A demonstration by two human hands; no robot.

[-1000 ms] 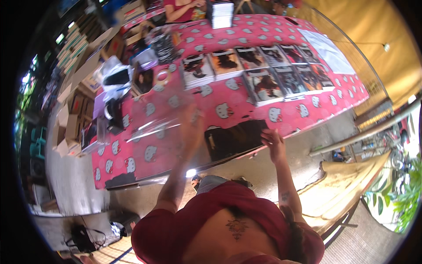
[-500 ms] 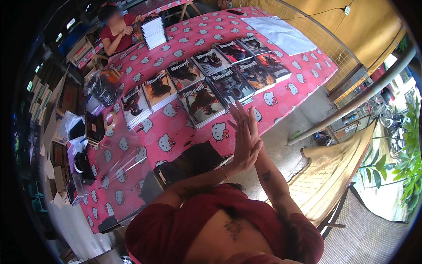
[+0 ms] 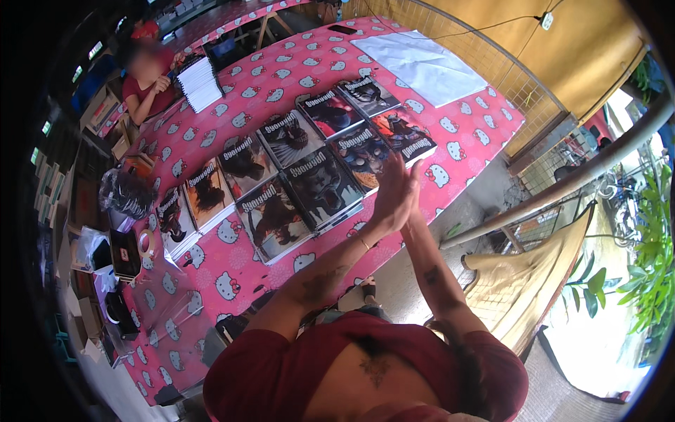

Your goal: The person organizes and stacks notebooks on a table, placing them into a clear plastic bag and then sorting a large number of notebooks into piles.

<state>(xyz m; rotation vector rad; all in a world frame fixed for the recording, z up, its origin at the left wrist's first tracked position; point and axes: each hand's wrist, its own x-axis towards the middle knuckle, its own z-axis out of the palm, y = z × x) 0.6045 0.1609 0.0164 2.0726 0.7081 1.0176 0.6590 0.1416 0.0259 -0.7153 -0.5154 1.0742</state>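
Taking the centre of my head-camera view as the clock's hub, I see a glossy black plastic-wrapped bundle (image 3: 128,193) at 9 o'clock, and a co-worker in a dark red shirt (image 3: 133,90) seated at 10. A beige ring-shaped roll of tape (image 3: 146,243) lies just under 9, on the bright pink tablecloth with white cat faces (image 3: 235,288). At half past 10 stands a tall stack of white-edged books (image 3: 199,86). From 9 round to 1 o'clock run the glossy paper books with dark illustrated covers (image 3: 323,186), stacked in piles and set out in two rows. At 3 o'clock I have the bare left hand (image 3: 389,209), open and flat-fingered, laid against the bare right hand (image 3: 413,188), which is likewise open with straight fingers; both point away from the body. Their fingertips overlap the nearer row's right-hand piles, and I can't tell whether they touch. A creased white sheet (image 3: 422,67) lies at 1, and a grey round pole (image 3: 562,176) slants past half past 2.
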